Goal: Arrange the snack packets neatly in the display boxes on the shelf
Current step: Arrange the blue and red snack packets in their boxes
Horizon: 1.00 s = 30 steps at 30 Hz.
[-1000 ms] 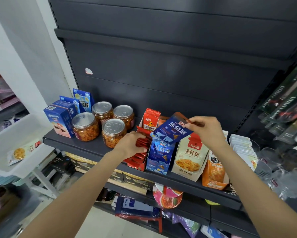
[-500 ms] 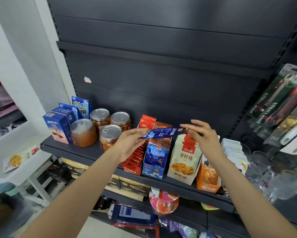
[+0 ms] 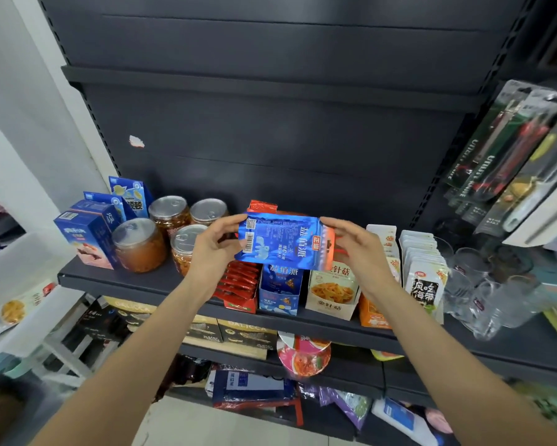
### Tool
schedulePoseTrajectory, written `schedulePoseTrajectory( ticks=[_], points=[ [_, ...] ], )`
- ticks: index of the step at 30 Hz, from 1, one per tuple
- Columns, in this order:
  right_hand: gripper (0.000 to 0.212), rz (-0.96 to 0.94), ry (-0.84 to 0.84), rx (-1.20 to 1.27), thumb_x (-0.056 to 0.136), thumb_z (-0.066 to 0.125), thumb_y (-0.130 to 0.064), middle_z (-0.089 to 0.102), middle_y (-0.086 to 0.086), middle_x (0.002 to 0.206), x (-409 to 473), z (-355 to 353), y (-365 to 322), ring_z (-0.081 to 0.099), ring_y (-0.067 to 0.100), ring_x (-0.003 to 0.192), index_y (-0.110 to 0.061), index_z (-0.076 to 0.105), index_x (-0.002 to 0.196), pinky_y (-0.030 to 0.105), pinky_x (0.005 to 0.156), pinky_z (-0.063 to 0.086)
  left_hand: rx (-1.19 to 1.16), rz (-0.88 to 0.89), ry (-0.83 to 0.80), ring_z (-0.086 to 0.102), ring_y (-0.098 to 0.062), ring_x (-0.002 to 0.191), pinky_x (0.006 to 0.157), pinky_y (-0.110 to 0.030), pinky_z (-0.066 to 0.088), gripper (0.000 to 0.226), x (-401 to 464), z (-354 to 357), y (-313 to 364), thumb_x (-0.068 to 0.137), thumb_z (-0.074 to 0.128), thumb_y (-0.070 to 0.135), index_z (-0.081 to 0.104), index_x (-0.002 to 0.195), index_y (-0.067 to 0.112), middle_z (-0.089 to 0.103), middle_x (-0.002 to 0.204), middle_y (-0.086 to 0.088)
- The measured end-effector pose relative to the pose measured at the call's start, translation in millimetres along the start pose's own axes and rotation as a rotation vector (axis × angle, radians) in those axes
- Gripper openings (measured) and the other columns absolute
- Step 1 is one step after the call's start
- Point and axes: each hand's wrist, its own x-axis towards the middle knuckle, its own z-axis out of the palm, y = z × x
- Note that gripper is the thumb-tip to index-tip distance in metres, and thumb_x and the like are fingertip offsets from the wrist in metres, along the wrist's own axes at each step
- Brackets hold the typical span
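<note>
Head view: both hands hold one blue snack packet [image 3: 283, 241] flat and sideways in the air, above the display boxes on the dark shelf [image 3: 161, 278]. The left hand [image 3: 214, 249] grips the packet's left end, where the barcode is, thumb on the front face and fingers curled behind. The right hand [image 3: 356, 249] pinches the right end by its orange strip, fingers bent round the edge. Neither hand touches anything else.

Directly below the packet stands a blue display box [image 3: 280, 289] printed with the same characters. Left of it is a red display box [image 3: 240, 284] with red packets in a row; right of it a cream box [image 3: 331, 289] with a noodle picture. Four lidded jars [image 3: 138, 246] stand further left on the shelf
</note>
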Motion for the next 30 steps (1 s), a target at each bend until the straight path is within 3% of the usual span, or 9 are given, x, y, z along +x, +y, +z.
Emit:
schedulePoseTrajectory(
  ticks=[3, 6, 8, 10, 13, 17, 19, 23, 30],
  points=[
    [0.033, -0.065, -0.059, -0.172, 0.098, 0.041, -0.006, 0.064, -0.004, 0.116, -1.8, -6.9, 0.1, 0.058, 0.009, 0.111, -0.025, 0.064, 0.114, 0.019, 0.08, 0.053, -0.112, -0.157, 0.005, 0.062, -0.017, 0.107, 0.078, -0.034, 0.055, 0.031, 3.2, -0.1, -3.8, 0.089, 0.057, 0.001, 0.064, 0.113, 0.019, 0.067, 0.11, -0.003],
    [0.026, -0.224, -0.053, -0.487, 0.089, 0.059, -0.007, 0.055, -0.007, 0.122, 0.5, -11.0, 0.2, 0.048, 0.004, 0.115, -0.024, 0.068, 0.106, 0.012, 0.082, 0.046, -0.175, -0.283, -0.038, 0.063, -0.023, 0.108, 0.077, -0.032, 0.056, 0.026, 6.7, 1.0, -7.3, 0.089, 0.059, 0.004, 0.065, 0.113, 0.013, 0.065, 0.114, -0.011],
    [0.017, -0.286, 0.008, -0.568, 0.085, 0.065, -0.013, 0.057, -0.007, 0.12, 3.2, -10.9, 0.9, 0.05, 0.004, 0.111, -0.017, 0.072, 0.1, 0.01, 0.085, 0.041, -0.17, -0.322, -0.057, 0.066, -0.021, 0.102, 0.073, -0.026, 0.058, 0.021, 10.0, 4.0, -10.8, 0.09, 0.059, 0.009, 0.065, 0.11, 0.009, 0.066, 0.113, -0.012],
    [0.021, -0.265, 0.037, -0.6, 0.087, 0.064, -0.019, 0.065, -0.003, 0.111, 4.6, -11.0, 1.9, 0.057, 0.006, 0.102, -0.012, 0.07, 0.105, 0.008, 0.076, 0.042, -0.094, -0.325, -0.072, 0.068, -0.018, 0.094, 0.072, -0.02, 0.056, 0.016, 13.3, 8.4, -14.8, 0.094, 0.054, 0.013, 0.063, 0.107, 0.009, 0.067, 0.11, -0.011],
    [0.025, -0.212, 0.0, -0.68, 0.088, 0.061, -0.025, 0.069, 0.002, 0.102, 7.4, -10.2, 6.1, 0.058, 0.006, 0.092, -0.01, 0.068, 0.107, 0.01, 0.064, 0.042, 0.266, -0.183, -0.066, 0.065, -0.016, 0.097, 0.08, -0.02, 0.051, 0.015, 19.3, 8.8, -24.3, 0.097, 0.05, 0.016, 0.062, 0.105, 0.012, 0.066, 0.105, -0.003],
    [0.03, -0.141, -0.065, -0.765, 0.088, 0.06, -0.031, 0.069, 0.001, 0.106, 11.5, -2.9, 18.4, 0.059, 0.007, 0.1, -0.013, 0.065, 0.111, 0.01, 0.063, 0.041, 0.823, 0.131, -0.044, 0.055, -0.016, 0.11, 0.093, -0.027, 0.044, 0.026, 23.5, -1.3, -39.8, 0.091, 0.06, 0.019, 0.06, 0.116, 0.016, 0.058, 0.119, -0.001],
    [0.034, -0.137, -0.077, -0.889, 0.089, 0.058, -0.034, 0.068, 0.001, 0.11, 14.8, 4.3, 22.1, 0.059, 0.009, 0.104, -0.015, 0.063, 0.116, 0.012, 0.064, 0.041, 0.937, 0.207, -0.043, 0.048, -0.021, 0.12, 0.099, -0.034, 0.041, 0.038, 22.5, -5.3, -43.9, 0.088, 0.064, 0.022, 0.055, 0.125, 0.019, 0.051, 0.13, -0.001],
    [0.037, -0.182, -0.097, -1.078, 0.092, 0.053, -0.037, 0.066, -0.001, 0.117, 21.1, 17.5, 17.8, 0.058, 0.01, 0.109, -0.018, 0.059, 0.124, 0.017, 0.072, 0.043, 1.135, 0.246, -0.221, 0.034, -0.02, 0.135, 0.108, -0.037, 0.034, 0.06, 22.5, -10.8, -48.2, 0.088, 0.062, 0.033, 0.038, 0.143, 0.024, 0.034, 0.15, 0.003],
    [0.032, -0.269, -0.231, -1.331, 0.094, 0.053, -0.035, 0.065, 0.001, 0.118, 32.0, 37.4, 13.4, 0.06, 0.016, 0.107, -0.019, 0.058, 0.121, 0.029, 0.084, 0.053, 1.17, 0.166, -0.365, 0.029, -0.018, 0.14, 0.112, -0.039, 0.032, 0.063, 28.5, -16.1, -53.4, 0.09, 0.058, 0.037, 0.03, 0.146, 0.027, 0.024, 0.155, 0.005]
  ],
)
